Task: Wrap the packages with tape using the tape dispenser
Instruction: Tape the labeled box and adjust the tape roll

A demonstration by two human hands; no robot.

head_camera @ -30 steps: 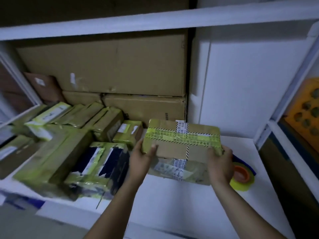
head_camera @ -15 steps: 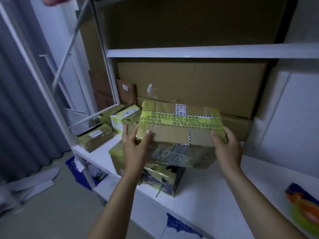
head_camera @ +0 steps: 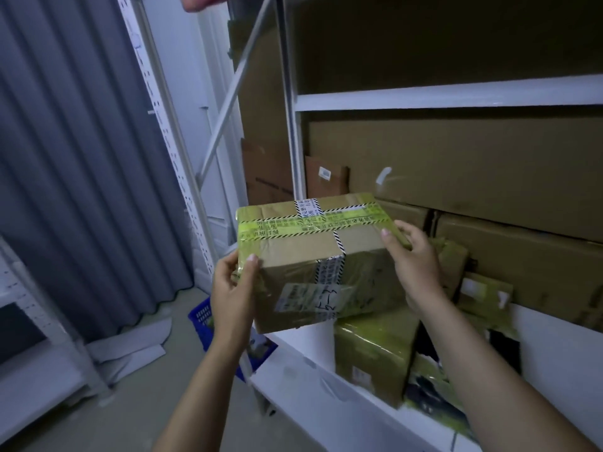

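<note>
I hold a brown cardboard package (head_camera: 306, 252) in the air, crossed with yellow-green printed tape and a white striped strip. My left hand (head_camera: 233, 295) grips its near left corner, thumb on the top edge. My right hand (head_camera: 416, 265) grips its right end, fingers curled over the top. The package hangs over the left end of the white shelf (head_camera: 329, 415). No tape dispenser is in view.
Several taped packages (head_camera: 375, 357) lie on the shelf under and right of the held one. Large brown cartons (head_camera: 473, 177) fill the back. A white upright post (head_camera: 290, 109) stands behind. A blue crate (head_camera: 204, 321), grey curtain (head_camera: 75, 158) and flat card on the floor lie left.
I have carried the package leftwards along the shelf to its left end, and my view has swung left. The tape roll seen at the right earlier has left the view.
</note>
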